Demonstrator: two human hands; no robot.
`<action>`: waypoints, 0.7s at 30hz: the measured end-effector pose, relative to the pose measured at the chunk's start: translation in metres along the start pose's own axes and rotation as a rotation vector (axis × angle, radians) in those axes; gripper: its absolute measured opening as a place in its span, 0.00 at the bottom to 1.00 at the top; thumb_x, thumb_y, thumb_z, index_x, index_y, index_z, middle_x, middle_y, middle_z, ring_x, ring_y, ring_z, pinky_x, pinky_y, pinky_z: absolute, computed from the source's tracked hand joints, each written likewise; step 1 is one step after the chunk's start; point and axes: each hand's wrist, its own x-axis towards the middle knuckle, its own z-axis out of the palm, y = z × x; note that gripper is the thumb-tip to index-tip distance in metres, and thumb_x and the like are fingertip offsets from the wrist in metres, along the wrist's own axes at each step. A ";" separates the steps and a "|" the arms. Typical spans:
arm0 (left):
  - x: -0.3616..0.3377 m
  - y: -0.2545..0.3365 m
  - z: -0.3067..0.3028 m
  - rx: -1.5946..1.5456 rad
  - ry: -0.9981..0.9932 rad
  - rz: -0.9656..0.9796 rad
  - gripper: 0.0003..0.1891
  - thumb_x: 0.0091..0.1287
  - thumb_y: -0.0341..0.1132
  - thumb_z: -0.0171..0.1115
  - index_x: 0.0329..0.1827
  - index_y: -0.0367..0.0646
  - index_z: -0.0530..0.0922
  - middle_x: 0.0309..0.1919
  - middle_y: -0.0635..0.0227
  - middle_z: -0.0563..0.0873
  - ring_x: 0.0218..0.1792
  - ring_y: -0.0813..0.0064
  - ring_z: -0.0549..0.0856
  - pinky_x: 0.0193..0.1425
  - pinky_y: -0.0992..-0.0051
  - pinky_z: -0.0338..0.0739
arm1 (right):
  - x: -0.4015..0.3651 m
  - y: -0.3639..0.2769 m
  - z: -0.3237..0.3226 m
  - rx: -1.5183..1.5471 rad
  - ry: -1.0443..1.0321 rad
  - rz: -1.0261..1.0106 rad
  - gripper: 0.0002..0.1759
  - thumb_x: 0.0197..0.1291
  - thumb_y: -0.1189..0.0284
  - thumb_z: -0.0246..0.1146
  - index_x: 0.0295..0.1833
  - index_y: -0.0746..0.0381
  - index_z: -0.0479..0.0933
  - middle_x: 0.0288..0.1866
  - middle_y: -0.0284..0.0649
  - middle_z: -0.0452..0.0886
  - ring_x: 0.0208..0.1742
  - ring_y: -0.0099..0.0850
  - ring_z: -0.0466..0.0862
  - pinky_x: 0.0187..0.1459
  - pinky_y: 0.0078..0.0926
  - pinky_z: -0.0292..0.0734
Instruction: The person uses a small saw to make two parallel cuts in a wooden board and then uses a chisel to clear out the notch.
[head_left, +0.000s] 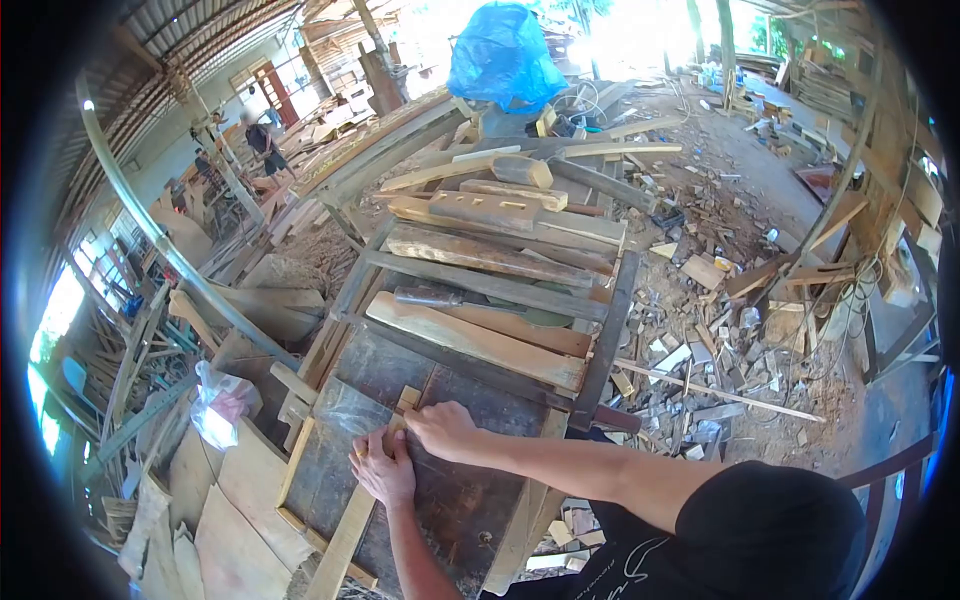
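A long pale wooden strip (347, 535) lies lengthwise on the dark bench top (465, 500), its far end showing just beyond my hands. My left hand (385, 470) is wrapped over the strip, with the thumb along its top and a ring on one finger. Close beside it, my right hand (443, 430) is closed in a fist against the strip near its far end. Whatever the right fingers hold is hidden from view. Farther up the bench, a dark-bladed tool with a handle (428, 297) lies beside a broad pale board (470, 340).
Several boards and a mortised block (483, 208) lie across the bench's far part. A blue tarp (505, 55) covers something behind them. Offcuts (705, 270) litter the ground at right. A plastic bag (222, 405) rests on the left, and another person (263, 145) stands far back left.
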 end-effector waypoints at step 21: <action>0.001 -0.007 0.004 -0.029 0.021 0.079 0.14 0.63 0.46 0.68 0.48 0.53 0.83 0.46 0.62 0.82 0.49 0.50 0.80 0.51 0.51 0.74 | 0.005 0.004 0.001 0.066 0.018 -0.021 0.09 0.62 0.69 0.56 0.41 0.60 0.80 0.29 0.48 0.85 0.32 0.49 0.87 0.34 0.49 0.81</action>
